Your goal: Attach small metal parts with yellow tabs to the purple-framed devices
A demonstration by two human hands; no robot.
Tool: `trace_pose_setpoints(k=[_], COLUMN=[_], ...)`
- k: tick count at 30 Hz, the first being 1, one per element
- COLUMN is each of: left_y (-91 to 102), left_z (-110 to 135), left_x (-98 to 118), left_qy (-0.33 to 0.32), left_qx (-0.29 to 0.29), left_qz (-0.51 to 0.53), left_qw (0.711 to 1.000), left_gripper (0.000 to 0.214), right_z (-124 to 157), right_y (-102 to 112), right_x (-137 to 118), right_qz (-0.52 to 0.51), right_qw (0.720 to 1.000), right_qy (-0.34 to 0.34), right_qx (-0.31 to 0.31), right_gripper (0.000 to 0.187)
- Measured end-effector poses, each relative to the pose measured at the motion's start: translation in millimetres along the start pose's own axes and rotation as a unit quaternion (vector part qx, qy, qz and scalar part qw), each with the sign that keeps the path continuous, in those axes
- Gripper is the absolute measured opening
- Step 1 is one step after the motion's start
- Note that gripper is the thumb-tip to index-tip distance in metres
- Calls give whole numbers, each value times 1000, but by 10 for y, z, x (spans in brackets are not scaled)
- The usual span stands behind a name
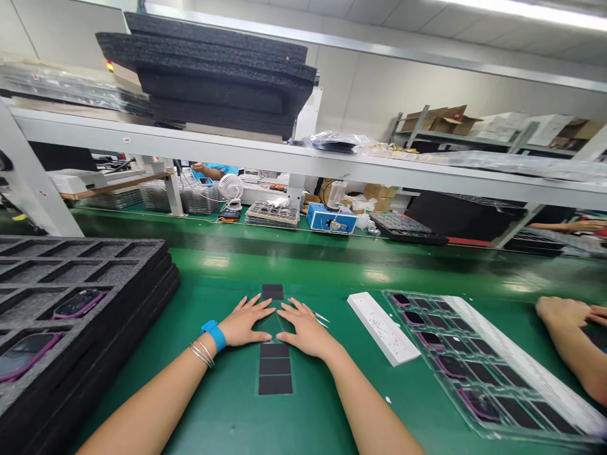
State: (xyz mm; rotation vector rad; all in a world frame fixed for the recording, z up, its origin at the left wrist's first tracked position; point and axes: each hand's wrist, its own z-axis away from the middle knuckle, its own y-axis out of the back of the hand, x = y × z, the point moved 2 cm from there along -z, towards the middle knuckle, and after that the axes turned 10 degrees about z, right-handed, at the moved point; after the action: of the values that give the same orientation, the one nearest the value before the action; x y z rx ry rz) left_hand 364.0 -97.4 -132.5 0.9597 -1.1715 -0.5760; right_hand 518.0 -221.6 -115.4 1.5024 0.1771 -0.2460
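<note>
My left hand (247, 323), below a blue wristband and silver bangles, lies open on the green mat with its fingers spread. Opposite it, my right hand (306, 330) is also open and flat, fingers apart. Neither hand holds anything. Between and below them lies a clear sheet with black rectangles (275, 366). Another piece with black rectangles (272, 291) shows just beyond my fingertips; the stretch between is partly hidden by my hands. Thin pointed tweezers (321, 318) lie beside my right fingers.
A white block (383, 328) with small dark marks lies to the right, next to a clear plastic tray (448, 401) of purple-rimmed parts and black pieces. Stacked black foam trays (137, 272) stand left. A co-worker's hand (564, 316) is far right. A shelf beam (265, 158) crosses ahead.
</note>
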Motion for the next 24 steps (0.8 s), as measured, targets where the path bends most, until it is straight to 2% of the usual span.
trace_pose_setpoints(k=[24], left_y=[2], left_z=[-2], left_x=[7], left_qy=[3], left_qx=[-2], left_qz=[0], left_qw=[1000], left_gripper=[72], right_z=[2], right_y=[-5], right_x=[-2], right_qz=[0], right_qw=[1000], right_qy=[-1], right_qx=[0], right_gripper=[61])
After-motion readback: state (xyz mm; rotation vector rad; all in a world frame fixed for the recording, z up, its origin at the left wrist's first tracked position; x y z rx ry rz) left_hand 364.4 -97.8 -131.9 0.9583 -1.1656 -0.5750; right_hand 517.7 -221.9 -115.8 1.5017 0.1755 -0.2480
